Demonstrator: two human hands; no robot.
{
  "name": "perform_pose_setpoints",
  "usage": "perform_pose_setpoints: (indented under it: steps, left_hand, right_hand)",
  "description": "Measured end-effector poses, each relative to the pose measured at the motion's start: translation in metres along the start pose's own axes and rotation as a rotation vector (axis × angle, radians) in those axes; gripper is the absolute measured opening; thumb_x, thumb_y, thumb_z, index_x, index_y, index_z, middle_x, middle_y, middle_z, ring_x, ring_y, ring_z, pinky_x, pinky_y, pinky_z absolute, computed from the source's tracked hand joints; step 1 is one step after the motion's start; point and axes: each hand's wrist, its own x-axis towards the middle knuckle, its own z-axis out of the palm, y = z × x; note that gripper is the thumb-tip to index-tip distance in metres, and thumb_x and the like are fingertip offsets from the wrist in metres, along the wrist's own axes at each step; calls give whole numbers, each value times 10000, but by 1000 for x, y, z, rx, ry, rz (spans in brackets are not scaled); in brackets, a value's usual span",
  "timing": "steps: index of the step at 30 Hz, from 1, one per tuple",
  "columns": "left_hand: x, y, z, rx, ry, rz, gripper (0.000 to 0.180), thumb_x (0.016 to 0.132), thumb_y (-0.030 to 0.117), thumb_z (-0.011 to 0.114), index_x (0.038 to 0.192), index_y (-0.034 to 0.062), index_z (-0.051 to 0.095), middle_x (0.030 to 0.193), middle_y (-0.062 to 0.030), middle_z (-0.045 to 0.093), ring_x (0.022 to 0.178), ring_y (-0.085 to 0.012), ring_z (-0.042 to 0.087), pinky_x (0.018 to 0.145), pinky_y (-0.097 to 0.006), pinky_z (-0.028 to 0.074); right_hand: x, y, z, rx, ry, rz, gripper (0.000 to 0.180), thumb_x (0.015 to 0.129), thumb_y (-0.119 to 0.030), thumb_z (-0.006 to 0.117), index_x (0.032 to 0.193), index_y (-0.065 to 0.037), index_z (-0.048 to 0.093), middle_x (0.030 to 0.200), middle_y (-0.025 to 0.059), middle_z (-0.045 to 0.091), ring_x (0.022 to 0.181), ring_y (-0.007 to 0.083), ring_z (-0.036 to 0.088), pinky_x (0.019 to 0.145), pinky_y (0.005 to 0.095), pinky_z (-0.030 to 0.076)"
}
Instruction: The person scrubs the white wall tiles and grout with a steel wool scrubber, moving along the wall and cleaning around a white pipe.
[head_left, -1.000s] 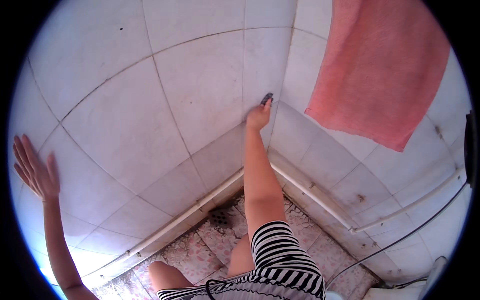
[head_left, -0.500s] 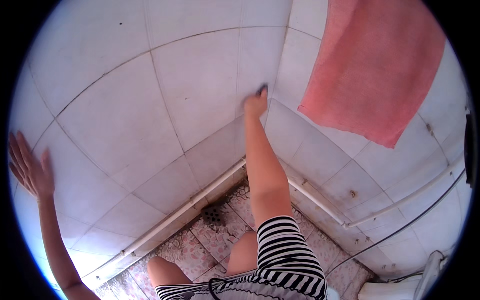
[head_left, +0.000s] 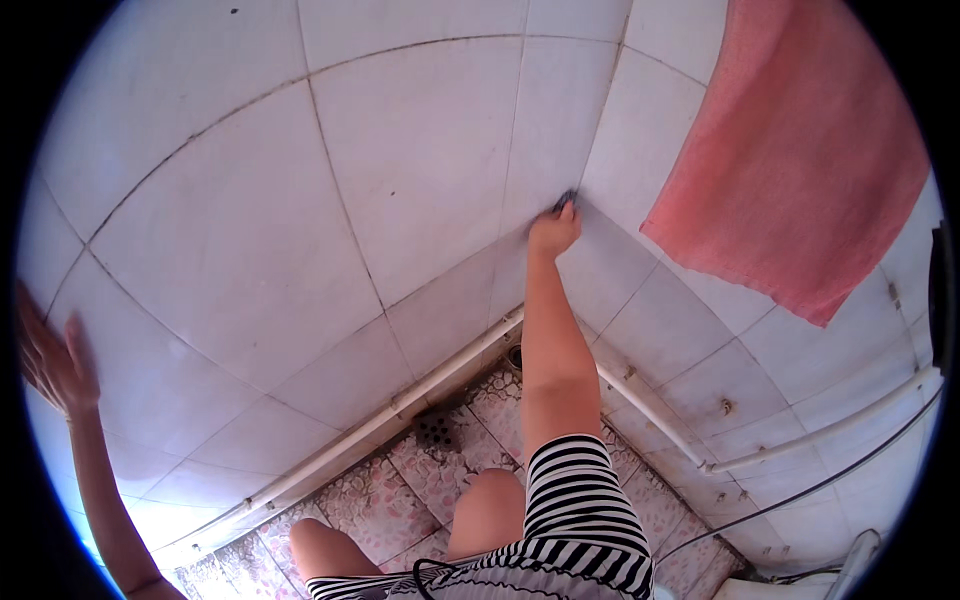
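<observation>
Near the corner where two tiled walls meet, my right hand (head_left: 555,232) is closed round a small dark brush-like object (head_left: 565,201). It presses this against the white wall tiles (head_left: 420,170); its exact kind is blurred and partly hidden by my fingers. At the far left, my left hand (head_left: 62,365) rests with fingers stretched and spread on the wall, holding nothing. A pink towel (head_left: 800,150) hangs on the right wall, to the right of my right hand and apart from it.
White pipes (head_left: 655,408) run along the foot of both walls. A dark cable (head_left: 800,492) crosses the lower right. Below lies a pink patterned tile floor (head_left: 400,495) with a dark perforated drain cover (head_left: 436,431) near the left wall. A black object (head_left: 942,300) sits at the right edge.
My right hand has moved right and slightly down in the picture, closer to the corner, with the dark object still in it. The view has shifted a little; my left hand stays on the wall.
</observation>
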Motion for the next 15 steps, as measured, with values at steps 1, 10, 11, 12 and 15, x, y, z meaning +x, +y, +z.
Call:
perform_pose_setpoints:
  steps: [1, 10, 11, 12, 15]
  left_hand:
    - [2, 3, -2, -6, 5, -2, 684, 877, 600, 267, 1397, 156, 265, 1387, -93, 364, 1272, -270, 354, 1051, -440, 246]
    - [48, 37, -33, -39, 85, 36, 710, 860, 630, 253, 1413, 187, 212, 1447, -53, 255, 1336, -253, 230, 1064, -492, 179]
    - [48, 32, -36, -42, 84, 32, 710, 859, 629, 256, 1413, 187, 212, 1447, -52, 254, 1338, -252, 228, 1065, -494, 174]
    - [51, 30, -39, -42, 95, 33, 704, 862, 623, 257, 1412, 186, 212, 1448, -50, 250, 1340, -251, 221, 1066, -497, 164]
    - [48, 32, -34, -87, 102, 48, 693, 868, 605, 273, 1410, 176, 220, 1446, -54, 255, 1339, -257, 223, 1066, -496, 158]
  right_hand:
    - [2, -3, 0, 3, 1, -1, 307, 764, -55, 529, 1057, 18, 585, 1032, 232, 562, 959, 362, 522, 817, 397, 420]
    - [53, -240, -53, 557, 199, -279, 169, 801, -67, 573, 955, -2, 598, 759, 105, 527, 634, 240, 499, 623, 360, 426]
    - [19, -261, -68, 677, 143, -205, 113, 813, -96, 603, 885, -9, 602, 731, 63, 532, 589, 193, 491, 599, 333, 429]
    - [-26, -270, -91, 1132, -408, 127, 111, 820, -91, 597, 909, -27, 611, 744, 45, 546, 627, 189, 502, 617, 336, 433]
    - [-60, -255, -110, 1432, -928, 334, 105, 838, -100, 587, 919, -39, 613, 756, 8, 547, 665, 155, 502, 619, 316, 430]
